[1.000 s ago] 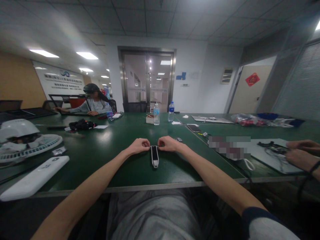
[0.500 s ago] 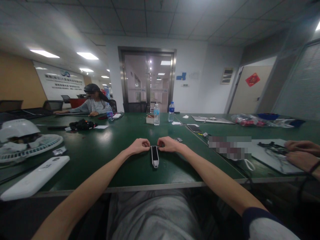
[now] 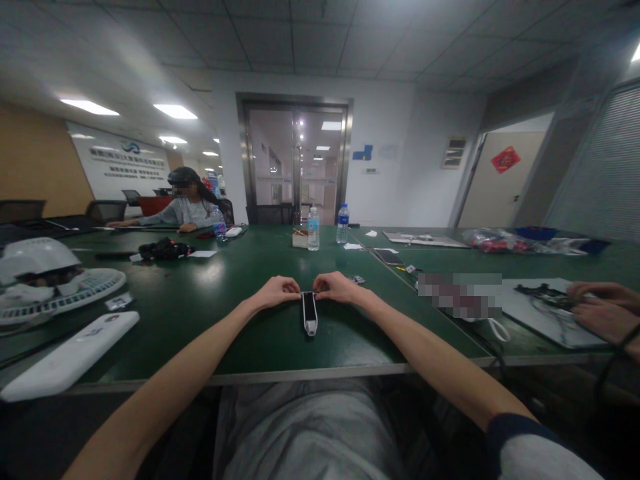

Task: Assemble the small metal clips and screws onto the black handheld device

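A slim white device with a long black face point(image 3: 309, 312) lies on the green table point(image 3: 260, 350) in front of me, its narrower pale end toward me. At the far left corner of the device, my left hand point(image 3: 280, 291) is closed, with thumb and fingertips pinched together. My right hand point(image 3: 336, 288) pinches in the same way at the far right corner. Both sets of fingertips touch or nearly touch the device's far end. Whether they grip its edge or something small there is too fine to make out.
Two water bottles point(image 3: 313, 230) stand beyond my hands, by a small box point(image 3: 300, 240). To the left lie a long white case point(image 3: 75, 355) and a white helmet-like shell point(image 3: 40, 260). A co-worker's hands point(image 3: 605, 303) work over a white board point(image 3: 530, 313) at right.
Both my hands stay at the device's far end, with only slight shifts of the fingers. The co-worker's hands at the right have moved a little.
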